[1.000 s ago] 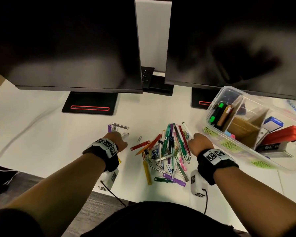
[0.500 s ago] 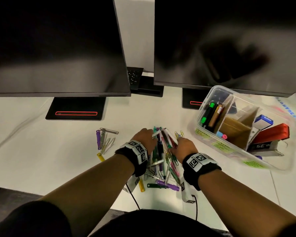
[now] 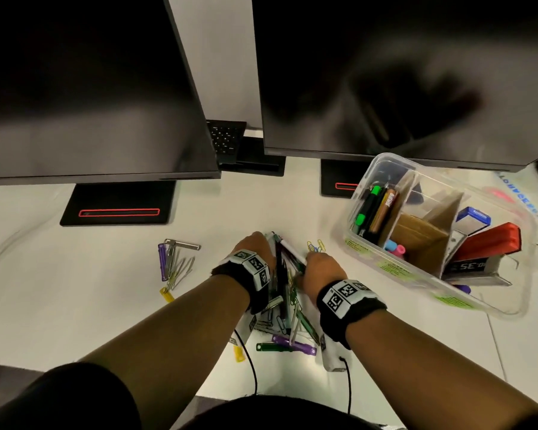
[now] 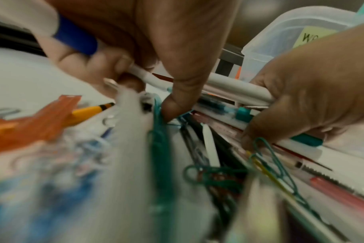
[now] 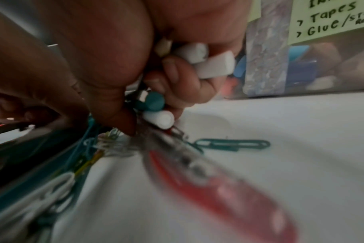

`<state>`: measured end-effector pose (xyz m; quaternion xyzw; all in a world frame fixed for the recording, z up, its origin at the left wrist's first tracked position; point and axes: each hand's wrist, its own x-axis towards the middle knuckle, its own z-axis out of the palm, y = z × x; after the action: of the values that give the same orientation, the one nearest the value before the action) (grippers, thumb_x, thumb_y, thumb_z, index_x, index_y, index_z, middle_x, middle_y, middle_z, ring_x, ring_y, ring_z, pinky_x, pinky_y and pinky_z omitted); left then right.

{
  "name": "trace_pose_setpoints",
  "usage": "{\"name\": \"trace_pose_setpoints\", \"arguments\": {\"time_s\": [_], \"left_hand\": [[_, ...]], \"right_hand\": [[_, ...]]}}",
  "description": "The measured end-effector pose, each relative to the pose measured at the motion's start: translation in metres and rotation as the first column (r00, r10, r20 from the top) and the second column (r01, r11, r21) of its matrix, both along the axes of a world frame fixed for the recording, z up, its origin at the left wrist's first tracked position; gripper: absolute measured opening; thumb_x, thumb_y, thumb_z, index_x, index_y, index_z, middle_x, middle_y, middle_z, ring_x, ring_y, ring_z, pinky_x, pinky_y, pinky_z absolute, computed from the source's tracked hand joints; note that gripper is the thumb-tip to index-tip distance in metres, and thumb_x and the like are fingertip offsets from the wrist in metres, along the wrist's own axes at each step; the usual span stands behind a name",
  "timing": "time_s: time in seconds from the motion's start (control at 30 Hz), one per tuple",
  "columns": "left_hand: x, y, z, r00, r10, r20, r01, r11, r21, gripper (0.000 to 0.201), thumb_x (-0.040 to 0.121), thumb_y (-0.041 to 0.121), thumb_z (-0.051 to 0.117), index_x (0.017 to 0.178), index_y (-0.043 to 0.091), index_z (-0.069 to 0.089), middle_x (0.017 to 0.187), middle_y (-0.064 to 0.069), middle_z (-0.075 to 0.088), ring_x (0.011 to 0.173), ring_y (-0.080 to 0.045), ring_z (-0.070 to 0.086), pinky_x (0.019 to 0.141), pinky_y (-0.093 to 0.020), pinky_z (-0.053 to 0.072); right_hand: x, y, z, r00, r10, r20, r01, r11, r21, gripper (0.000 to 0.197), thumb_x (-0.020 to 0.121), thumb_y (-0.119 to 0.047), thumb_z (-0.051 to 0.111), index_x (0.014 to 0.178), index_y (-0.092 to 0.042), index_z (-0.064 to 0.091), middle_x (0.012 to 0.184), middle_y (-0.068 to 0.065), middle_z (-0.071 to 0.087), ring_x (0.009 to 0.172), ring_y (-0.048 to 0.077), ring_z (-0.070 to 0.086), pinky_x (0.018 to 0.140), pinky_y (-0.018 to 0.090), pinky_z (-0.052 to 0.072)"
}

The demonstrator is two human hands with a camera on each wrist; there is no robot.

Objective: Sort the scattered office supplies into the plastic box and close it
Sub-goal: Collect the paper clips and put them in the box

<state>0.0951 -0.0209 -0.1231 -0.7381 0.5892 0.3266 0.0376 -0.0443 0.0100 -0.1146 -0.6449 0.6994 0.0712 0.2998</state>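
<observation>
Left hand (image 3: 257,248): my fingers curl round the far ends of the pens (image 3: 284,254); the left wrist view shows my thumb (image 4: 177,92) pressed down on them.
Right hand (image 3: 319,270): fingers curled round the near part of the same bundle.
Head view only: the pens lie at centre frame on the white desk (image 3: 75,290), between my two hands, long axis running from lower centre up toward the monitors (image 3: 90,88).
Left wrist view only: a white pen (image 4: 235,88) spans from one fist to the other.
Right wrist view only: white and teal pen ends (image 5: 197,60) stick out of my fist; one teal paper clip (image 5: 233,144) lies flat on the desk.
Box (image 3: 385,268): right of frame, open, well apart from the pens; markers (image 3: 368,209) stand in its left compartment.
Loose clips (image 3: 174,265): left of centre.
</observation>
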Motion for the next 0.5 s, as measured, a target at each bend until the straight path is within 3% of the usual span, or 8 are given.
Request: {"name": "trace_pose_setpoints", "arguments": {"time_s": [0.17,0.27,0.33,0.43,0.5], "left_hand": [[0.004,-0.001,0.007,1.000,-0.004,-0.021,0.004,1.000,0.011,0.030,0.090,0.029,0.053,0.110,0.008,0.051,0.112,-0.012,0.061,0.098,-0.030,0.060,0.071,-0.027,0.041],[0.008,-0.006,0.015,0.998,0.029,-0.060,-0.028,1.000,0.011,0.025,0.087,0.025,0.053,0.106,0.009,0.053,0.096,-0.008,0.057,0.081,-0.025,0.053,0.067,-0.028,0.041],[0.013,-0.011,0.022,0.994,0.062,-0.090,-0.065,0.998,-0.028,0.021,0.089,0.022,0.051,0.105,0.008,0.054,0.090,-0.005,0.052,0.078,-0.023,0.050,0.066,-0.028,0.039],[0.022,-0.017,0.034,0.988,0.071,-0.135,-0.084,0.992,-0.091,0.015,0.093,0.023,0.050,0.096,0.009,0.054,0.082,-0.004,0.051,0.078,-0.022,0.048,0.067,-0.029,0.037],[0.028,-0.021,0.041,0.980,0.099,-0.174,-0.120,0.986,-0.115,0.015,0.093,0.024,0.052,0.087,0.011,0.049,0.070,-0.001,0.046,0.076,-0.024,0.047,0.067,-0.029,0.035]], "right_hand": [[-0.006,-0.006,0.004,0.994,-0.070,0.083,0.073,0.997,-0.030,0.033,0.084,-0.029,0.061,0.108,-0.007,0.058,0.110,0.012,0.063,0.100,0.027,0.061,0.076,0.028,0.048],[-0.008,-0.009,0.010,0.954,-0.181,0.237,0.197,0.979,-0.045,0.029,0.084,-0.029,0.063,0.098,-0.004,0.061,0.091,0.014,0.065,0.083,0.028,0.061,0.064,0.025,0.043],[-0.008,-0.009,0.016,0.874,-0.258,0.413,0.289,0.957,-0.015,0.018,0.083,-0.022,0.063,0.084,-0.004,0.059,0.080,0.015,0.064,0.072,0.025,0.058,0.061,0.027,0.043],[-0.006,-0.009,0.027,0.731,-0.335,0.595,0.374,0.925,0.062,0.013,0.084,-0.012,0.058,0.073,-0.006,0.059,0.073,0.016,0.070,0.067,0.024,0.061,0.066,0.030,0.050],[-0.004,-0.009,0.034,0.669,-0.356,0.653,0.397,0.913,0.092,0.018,0.086,-0.010,0.056,0.067,-0.009,0.060,0.063,0.008,0.067,0.052,0.013,0.058,0.053,0.021,0.047]]}}
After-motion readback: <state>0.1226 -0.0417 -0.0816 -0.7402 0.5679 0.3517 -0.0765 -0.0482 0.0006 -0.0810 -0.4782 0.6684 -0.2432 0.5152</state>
